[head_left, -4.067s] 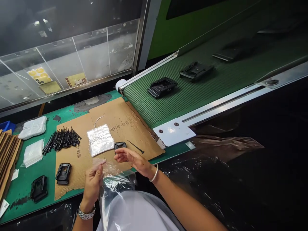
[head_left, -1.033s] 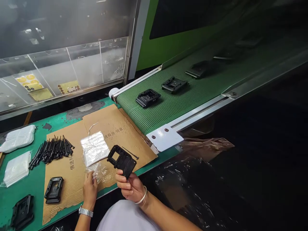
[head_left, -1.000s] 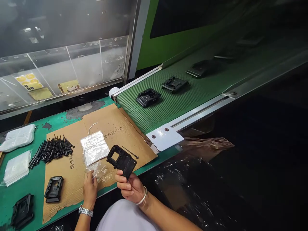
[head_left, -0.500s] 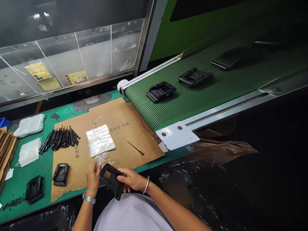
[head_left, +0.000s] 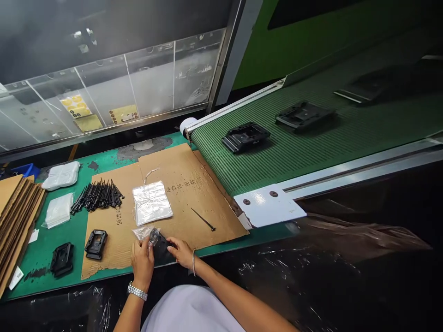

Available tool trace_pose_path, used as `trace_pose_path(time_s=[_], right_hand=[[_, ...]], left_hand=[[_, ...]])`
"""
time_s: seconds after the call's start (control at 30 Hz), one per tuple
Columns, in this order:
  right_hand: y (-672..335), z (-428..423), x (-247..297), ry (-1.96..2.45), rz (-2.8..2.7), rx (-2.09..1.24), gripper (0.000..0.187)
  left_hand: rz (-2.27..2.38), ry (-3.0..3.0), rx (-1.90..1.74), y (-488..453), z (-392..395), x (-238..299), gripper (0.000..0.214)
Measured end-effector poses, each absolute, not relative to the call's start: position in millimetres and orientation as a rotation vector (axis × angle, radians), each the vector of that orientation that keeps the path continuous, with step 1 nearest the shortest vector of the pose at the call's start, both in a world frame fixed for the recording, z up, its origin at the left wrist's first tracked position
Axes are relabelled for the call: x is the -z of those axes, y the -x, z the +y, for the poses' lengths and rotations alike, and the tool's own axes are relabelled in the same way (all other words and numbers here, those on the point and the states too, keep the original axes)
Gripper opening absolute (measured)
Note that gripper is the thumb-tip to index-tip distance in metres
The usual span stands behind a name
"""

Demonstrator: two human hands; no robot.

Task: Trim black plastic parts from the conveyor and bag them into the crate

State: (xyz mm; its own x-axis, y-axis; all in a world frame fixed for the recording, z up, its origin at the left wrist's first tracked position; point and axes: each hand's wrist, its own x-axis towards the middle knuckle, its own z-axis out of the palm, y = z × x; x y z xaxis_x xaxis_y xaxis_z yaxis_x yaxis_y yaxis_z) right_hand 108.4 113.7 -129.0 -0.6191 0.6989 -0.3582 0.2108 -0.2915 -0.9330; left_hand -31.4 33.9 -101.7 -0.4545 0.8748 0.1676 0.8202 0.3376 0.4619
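My left hand (head_left: 143, 260) pinches a clear plastic bag (head_left: 141, 233), which is drawn over the far end of a black plastic bracket (head_left: 164, 251). On the bracket's near right side, my right hand (head_left: 182, 252) grips its edge. The bracket is tilted above the front edge of the cardboard sheet (head_left: 207, 207). Just beyond my hands lies a stack of clear bags (head_left: 152, 203). A single black pin-like part (head_left: 204, 219) rests on the cardboard to the right. How far the bag covers the bracket is partly hidden by my fingers.
More black brackets ride on the green conveyor belt (head_left: 214, 157) at right. Two brackets, one at the cardboard's left edge (head_left: 96, 244) and one on the green table (head_left: 62, 259), lie left. A pile of black pins (head_left: 98, 196), bag stacks (head_left: 59, 210) and cardboard pieces (head_left: 20, 216) stand farther left.
The bracket has moved forward and its far end has entered the plastic bag. My hands have moved away from my body with it. The view has shifted left.
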Motion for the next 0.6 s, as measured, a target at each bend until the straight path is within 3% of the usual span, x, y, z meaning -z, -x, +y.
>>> trace_pose_path(time_s=[0.2, 0.43, 0.6], right_hand=[[-108.5, 109.9, 122.9, 0.959, -1.581, -1.942, 0.019], [-110.9, 113.9, 113.1, 0.954, -1.142, -2.095, 0.052], [-118.5, 108.0, 88.0, 0.913, -1.022, -2.033, 0.053]], left_hand=[[2.333, -1.915, -0.691, 18.6, 43.1, 93.4, 0.026], [2.278, -2.047, -0.709, -18.5, 39.5, 40.8, 0.025], [2.236, -2.088, -0.681, -43.7, 48.7, 15.3, 0.027]])
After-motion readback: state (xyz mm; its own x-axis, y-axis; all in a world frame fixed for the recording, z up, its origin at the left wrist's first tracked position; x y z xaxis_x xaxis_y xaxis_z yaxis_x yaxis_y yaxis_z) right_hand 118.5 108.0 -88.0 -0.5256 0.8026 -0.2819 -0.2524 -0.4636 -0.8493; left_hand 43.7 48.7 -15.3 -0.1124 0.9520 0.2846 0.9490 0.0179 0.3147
